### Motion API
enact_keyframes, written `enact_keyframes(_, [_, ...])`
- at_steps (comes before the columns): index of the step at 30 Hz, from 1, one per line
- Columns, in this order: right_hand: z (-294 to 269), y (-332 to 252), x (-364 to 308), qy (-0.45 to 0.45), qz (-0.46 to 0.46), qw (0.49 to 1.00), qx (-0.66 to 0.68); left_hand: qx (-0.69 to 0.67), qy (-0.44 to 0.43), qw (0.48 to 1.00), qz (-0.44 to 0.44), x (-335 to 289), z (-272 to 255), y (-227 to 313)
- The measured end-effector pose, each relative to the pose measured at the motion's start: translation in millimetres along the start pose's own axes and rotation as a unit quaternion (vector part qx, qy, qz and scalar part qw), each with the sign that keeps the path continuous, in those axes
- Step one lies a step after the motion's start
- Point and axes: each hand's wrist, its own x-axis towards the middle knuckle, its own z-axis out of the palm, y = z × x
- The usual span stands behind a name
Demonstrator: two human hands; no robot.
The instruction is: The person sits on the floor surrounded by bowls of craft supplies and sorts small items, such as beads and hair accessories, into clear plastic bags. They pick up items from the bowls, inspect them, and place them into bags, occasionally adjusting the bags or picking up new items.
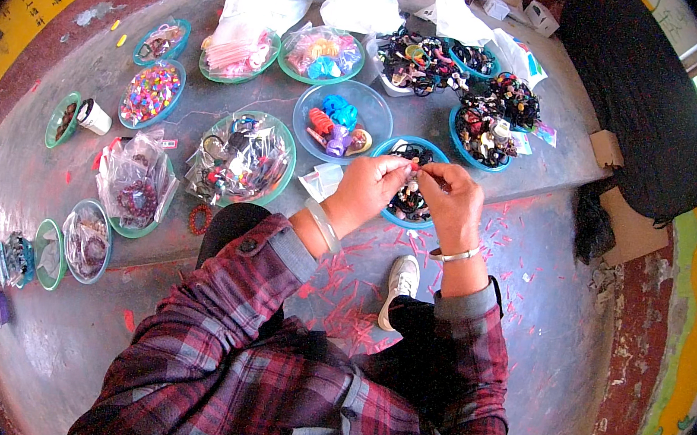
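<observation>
The left hand [362, 191] and the right hand [456, 203] met just above the middle of the view, each with thumb and finger pinched together, gripping a small red piece [414, 167] between the fingertips; it was too small to tell its kind. That piece was over a blue bowl [408, 224] of dark hair ties [407, 204]. Taking the fingertips as the centre of the clock, a see-through bowl [380, 113] with blue, red and purple bundles stood at ten o'clock, and another bowl [470, 162], heaped with dark ties, at two. At nine o'clock came a green bowl [290, 167] full of plastic packets [243, 152], with colourful beads [151, 91] in a dish farther out, slightly above nine. A white bag [363, 8] lay at eleven, and a reddish bracelet [200, 218] rested on the ground a little past eight. At six o'clock was a pale shoe [400, 283], with thin red strips [346, 304] scattered about it. A pale band [324, 227] circled the left wrist and a bangle [455, 255] the right, both below plaid sleeves [222, 289] with grey cuffs.
</observation>
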Motion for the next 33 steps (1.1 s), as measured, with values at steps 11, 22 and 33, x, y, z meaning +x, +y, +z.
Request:
enact_keyframes(11, [1.8,-8.4,-3.2,0.030,-0.060,0.994,-0.090,0.141,0.019,0.978,0.154,-3.1,3.1,7.9])
enact_keyframes(22, [-0.5,-4.0,-2.0,-0.007,0.019,1.000,-0.014,0.103,0.031,0.988,0.111,-1.9,1.3,6.2])
enact_keyframes(33, [1.2,-9.8,-2.9,0.016,-0.061,0.990,-0.125,0.151,-0.006,0.973,0.177,-4.5,4.5,9.9])
